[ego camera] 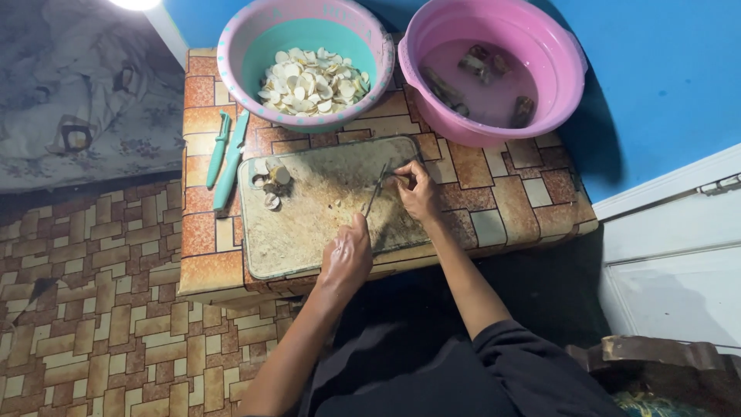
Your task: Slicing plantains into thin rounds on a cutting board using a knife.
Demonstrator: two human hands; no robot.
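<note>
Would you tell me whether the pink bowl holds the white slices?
No, the white slices lie in the teal bowl; the pink bowl holds water and dark pieces.

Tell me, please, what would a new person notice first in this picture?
The two big pink basins at the far edge of the low table: the left basin holds a heap of pale slices, the right basin holds cloudy water with a few dark pieces. Next, the worn cutting board in the middle, where the left hand holds a knife and the right hand steadies a small piece.
</note>
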